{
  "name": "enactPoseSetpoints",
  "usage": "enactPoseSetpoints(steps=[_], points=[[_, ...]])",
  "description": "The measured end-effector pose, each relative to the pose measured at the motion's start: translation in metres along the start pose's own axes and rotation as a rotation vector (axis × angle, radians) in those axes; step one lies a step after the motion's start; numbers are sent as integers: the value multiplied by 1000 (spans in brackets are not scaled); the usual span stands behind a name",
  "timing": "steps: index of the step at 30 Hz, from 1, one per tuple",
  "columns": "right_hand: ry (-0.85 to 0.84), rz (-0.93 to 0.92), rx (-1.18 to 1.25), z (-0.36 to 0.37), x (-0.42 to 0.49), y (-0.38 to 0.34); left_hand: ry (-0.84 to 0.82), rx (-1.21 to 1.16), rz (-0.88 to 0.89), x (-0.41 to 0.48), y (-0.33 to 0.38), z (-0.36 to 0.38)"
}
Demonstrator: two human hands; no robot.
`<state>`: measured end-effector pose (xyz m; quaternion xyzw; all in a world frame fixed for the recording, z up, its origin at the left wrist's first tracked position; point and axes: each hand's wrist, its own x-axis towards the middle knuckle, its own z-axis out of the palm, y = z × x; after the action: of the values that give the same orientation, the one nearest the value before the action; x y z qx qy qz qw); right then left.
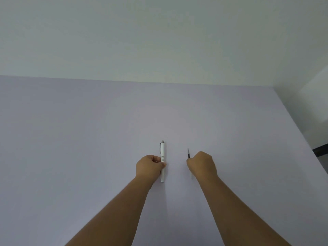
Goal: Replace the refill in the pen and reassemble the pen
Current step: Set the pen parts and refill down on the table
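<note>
A white pen (162, 151) with a grey top and clip lies lengthwise on the pale lilac table (88, 130), pointing away from me. My left hand (150, 166) grips it around the middle, thumb and fingers closed on the barrel. To its right, my right hand (201, 164) is closed on a thin dark refill (188, 153). The refill's pointed tip sticks out beyond the knuckles; the rest is hidden in the fist. The two hands are apart, a hand's width between them.
The table's far edge meets a plain white wall (159, 41). Its right edge (301, 132) runs diagonally toward me, with a dark floor strip (321, 150) beyond it.
</note>
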<state>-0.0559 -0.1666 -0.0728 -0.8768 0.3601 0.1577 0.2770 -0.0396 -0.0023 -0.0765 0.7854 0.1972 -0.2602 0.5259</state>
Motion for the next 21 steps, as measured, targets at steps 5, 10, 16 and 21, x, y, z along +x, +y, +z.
enactPoseSetpoints(steps=[5, 10, 16, 21], points=[[-45, -29, 41, 19, -2, -6, 49, 77, 25, 1, -2, 7], [-51, -87, 17, 34, -4, -15, 76, 129, 32, 3, -2, 11], [-69, -97, 38, 37, -4, -17, 94, 186, 38, 3, -2, 14], [-67, -103, 31, 37, -5, -17, 107, 198, 34, 5, -2, 16]])
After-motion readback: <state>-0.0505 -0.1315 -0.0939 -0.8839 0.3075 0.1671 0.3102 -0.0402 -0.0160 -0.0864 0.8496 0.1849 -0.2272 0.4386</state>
